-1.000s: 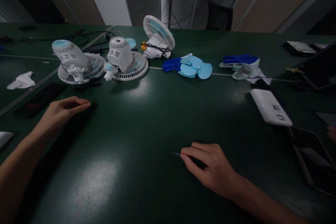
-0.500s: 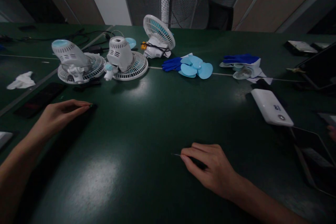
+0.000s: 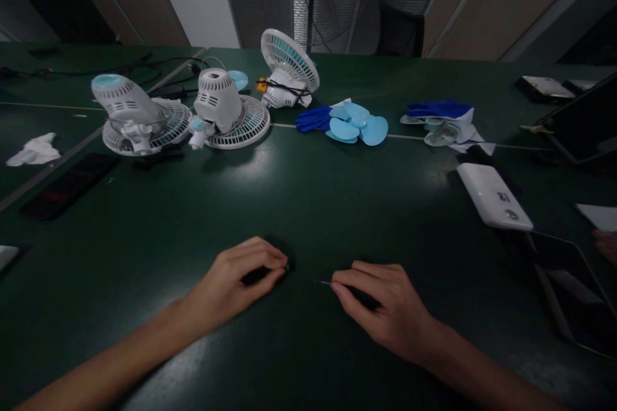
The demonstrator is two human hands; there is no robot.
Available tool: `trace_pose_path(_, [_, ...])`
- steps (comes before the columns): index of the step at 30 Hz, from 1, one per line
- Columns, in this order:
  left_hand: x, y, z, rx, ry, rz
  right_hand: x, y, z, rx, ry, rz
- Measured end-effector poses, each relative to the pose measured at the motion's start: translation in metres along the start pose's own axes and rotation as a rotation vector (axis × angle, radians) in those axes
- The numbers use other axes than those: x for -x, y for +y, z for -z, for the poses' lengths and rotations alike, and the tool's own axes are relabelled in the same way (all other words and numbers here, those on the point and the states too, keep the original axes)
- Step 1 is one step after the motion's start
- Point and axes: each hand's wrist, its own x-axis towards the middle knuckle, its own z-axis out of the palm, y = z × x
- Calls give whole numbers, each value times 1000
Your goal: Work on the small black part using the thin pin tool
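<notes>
My left hand (image 3: 245, 276) is closed in a pinch near the middle of the green table, with a small greenish piece (image 3: 288, 266) between thumb and fingertips; its kind is too small to make out. To the right, my right hand (image 3: 385, 308) rests on the table, closed around a thin metal-tipped tool (image 3: 322, 282). The tool's tip points left toward my left fingertips, a short gap away. My fingers hide most of its handle, so the exact kind of tool does not show.
Three small white fans (image 3: 216, 103) lie at the back left. Light blue fan blades (image 3: 357, 122) lie by blue gloves (image 3: 313, 119); more gloves (image 3: 441, 109) are further right. A white device (image 3: 494, 196), a dark tablet (image 3: 573, 289) and another person's hand (image 3: 606, 244) are at the right. A dark phone (image 3: 70, 186) lies left.
My left hand has moved right and nearer, from beside the phone to just left of the tool's tip, still pinching the small piece. My right hand stays in place.
</notes>
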Motion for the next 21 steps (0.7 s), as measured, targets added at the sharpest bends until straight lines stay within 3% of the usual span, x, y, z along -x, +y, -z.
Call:
trace_pose_path(2, [-5,13,-20,119,-31,-8,1,0,0,2,10,3])
trace_pose_path(5, [-9,21,-31,178,-69,-17,2,2,0,9,-1,10])
trace_pose_path(21, [-6,19,-25,119,-107,-10,7,0,0,92,-91,50])
